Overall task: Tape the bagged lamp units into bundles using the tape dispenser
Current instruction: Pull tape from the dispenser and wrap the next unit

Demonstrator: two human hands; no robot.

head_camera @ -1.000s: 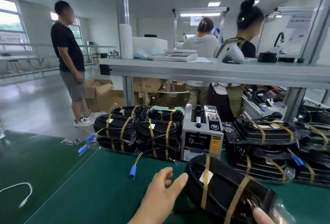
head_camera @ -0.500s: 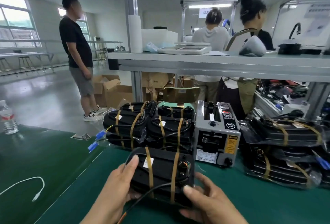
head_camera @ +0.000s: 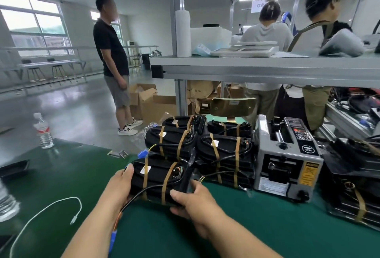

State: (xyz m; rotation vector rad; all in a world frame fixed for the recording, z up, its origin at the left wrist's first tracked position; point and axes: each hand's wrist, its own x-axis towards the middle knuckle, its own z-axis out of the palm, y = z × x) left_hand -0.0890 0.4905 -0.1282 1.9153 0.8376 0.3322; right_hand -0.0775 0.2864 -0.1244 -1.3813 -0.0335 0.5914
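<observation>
- While you grip it from both ends, the taped bundle (head_camera: 158, 179) of bagged black lamp units lies level over the green mat (head_camera: 61, 175), just in front of the stacked bundles (head_camera: 205, 146). Two tan tape bands cross it and a white label sits on top. Whether it rests on the mat cannot be told.
- Left hand (head_camera: 118, 185): your forearm reaches forward, palm against the bundle's left end, thumb laid along its top edge.
- Right hand (head_camera: 193, 202): thumb on top of the right end, fingers curled beneath, clasping it.
- Black cable (head_camera: 139, 193): runs from the bundle's front toward you, to a blue connector (head_camera: 113, 235) beside your left forearm.
- Tape dispenser (head_camera: 287, 161): grey, upright on the mat, just right of the stacked bundles.
- Further bundles (head_camera: 353, 175): piled right of the dispenser.
- Cardboard boxes (head_camera: 148, 103): on the floor beyond the mat, flaps open; contents cannot be told.
- Water bottle (head_camera: 43, 130): upright at the mat's far left edge.
- White cable (head_camera: 51, 208): loose on the mat, left of your arm.
</observation>
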